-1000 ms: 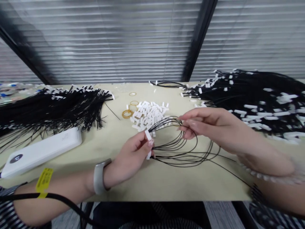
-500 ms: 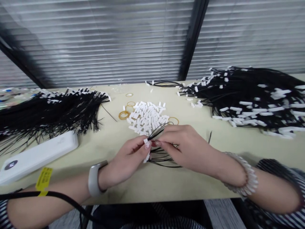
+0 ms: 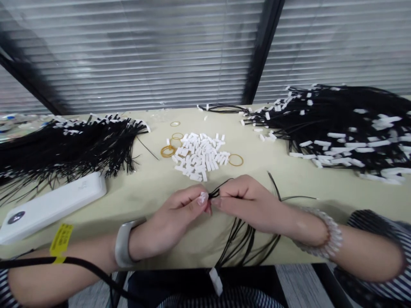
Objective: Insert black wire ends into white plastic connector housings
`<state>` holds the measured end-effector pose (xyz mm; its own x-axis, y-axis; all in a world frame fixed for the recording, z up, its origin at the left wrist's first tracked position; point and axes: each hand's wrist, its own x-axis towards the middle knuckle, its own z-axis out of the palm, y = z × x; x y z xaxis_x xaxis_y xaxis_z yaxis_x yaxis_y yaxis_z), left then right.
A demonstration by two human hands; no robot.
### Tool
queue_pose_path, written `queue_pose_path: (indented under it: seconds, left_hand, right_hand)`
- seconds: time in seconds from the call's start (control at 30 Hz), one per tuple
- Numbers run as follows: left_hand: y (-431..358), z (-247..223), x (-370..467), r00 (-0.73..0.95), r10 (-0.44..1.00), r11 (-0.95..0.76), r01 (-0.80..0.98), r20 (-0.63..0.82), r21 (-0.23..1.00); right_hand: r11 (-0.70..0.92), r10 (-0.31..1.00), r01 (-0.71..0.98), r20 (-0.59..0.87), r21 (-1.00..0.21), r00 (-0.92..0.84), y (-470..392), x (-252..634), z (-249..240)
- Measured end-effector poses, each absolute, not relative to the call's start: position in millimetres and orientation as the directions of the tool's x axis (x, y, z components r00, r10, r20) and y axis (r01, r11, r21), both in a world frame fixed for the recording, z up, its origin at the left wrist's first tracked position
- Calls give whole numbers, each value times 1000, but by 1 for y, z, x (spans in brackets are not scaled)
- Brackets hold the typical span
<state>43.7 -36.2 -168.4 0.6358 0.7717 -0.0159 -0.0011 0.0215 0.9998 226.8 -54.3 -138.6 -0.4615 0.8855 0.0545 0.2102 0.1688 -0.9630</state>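
Note:
Black wires run between my two hands and hang down over the table's front edge, with a white connector at their lower end. My left hand pinches the wires at its fingertips; whatever sits inside the pinch is hidden. Close beside it, my right hand is closed around the same wires, its fingers curled. Beyond the hands lies a pile of small white connectors, with yellow rubber bands to its left and one more to its right.
A large bundle of black wires lies at the left, another at the right. A white power bank rests at the front left. A black cable with a yellow label crosses my left forearm. Blinds stand behind the table.
The wires and white connector that were between my hands now hang lower, over the table edge. My right hand has closed further, and a loose wire end shows to its right.

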Motion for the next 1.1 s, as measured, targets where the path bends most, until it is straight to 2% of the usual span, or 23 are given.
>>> queue_pose_path:
  seconds: [0.2,0.43,0.5,0.6,0.7,0.8,0.93,1.1]
  left_hand:
    - [-33,-169,45,657,754,27,-30,-1,999]
    - [-32,-158,44,689,725,-57,65,-4,996]
    - [-33,-153,43,723,690,-34,-5,27,999]
    - [-31,-151,40,771,636,45,-80,33,996]
    - [-25,-152,34,783,621,19,-72,44,997]
    - [-18,-152,31,729,676,-84,-65,105,994]
    - [-12,-149,30,600,790,-178,26,127,984]
    - [-13,-144,25,589,800,-198,80,114,977]
  right_hand:
    - [196,883,199,85,-960,-463,-53,229,-142]
    - [342,877,353,161,-871,-452,-50,232,-145]
    - [370,898,369,227,-853,-377,-48,238,-137]
    - [404,915,403,370,-821,-163,-43,257,-112]
    - [434,857,452,512,-779,59,-28,277,-79]
    - [440,805,516,577,-735,136,3,287,-46]
    - [477,734,437,619,-762,278,68,284,-11]
    - [441,667,490,640,-752,382,143,279,9]
